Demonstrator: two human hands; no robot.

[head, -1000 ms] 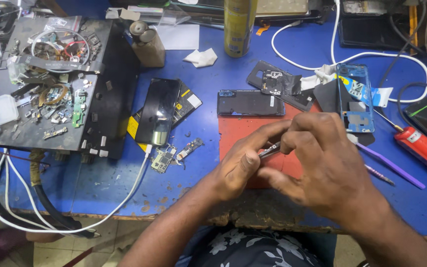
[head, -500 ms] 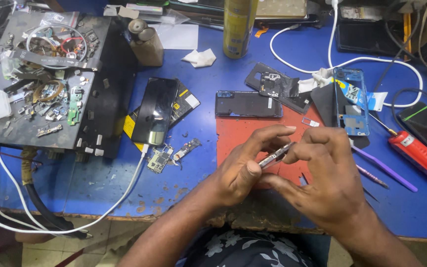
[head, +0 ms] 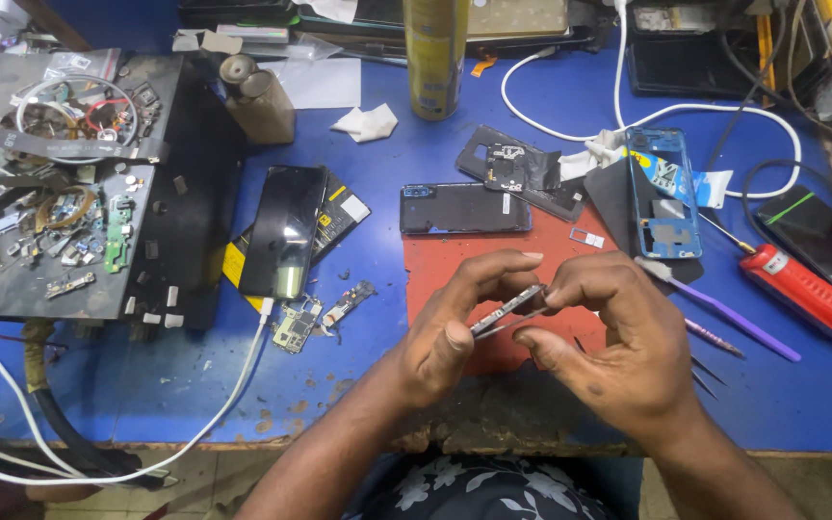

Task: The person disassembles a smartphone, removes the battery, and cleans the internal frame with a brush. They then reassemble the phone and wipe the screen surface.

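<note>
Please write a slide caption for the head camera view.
Both hands, left and right, hold a small circuit strip above a red mat on a blue workbench.

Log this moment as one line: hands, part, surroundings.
left hand: pinches narrow board | right hand: tweezers at board | below: red mat, blue bench | right: red screwdriver

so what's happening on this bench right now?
A person is working on phone parts at a cluttered blue table. The left hand pinches a small narrow circuit strip between thumb and fingers, while the right hand brings thin metal tweezers up against it, above a red mat. A dark phone back cover, a blue phone frame and a phone on a white cable lie apart on the table, untouched.
</note>
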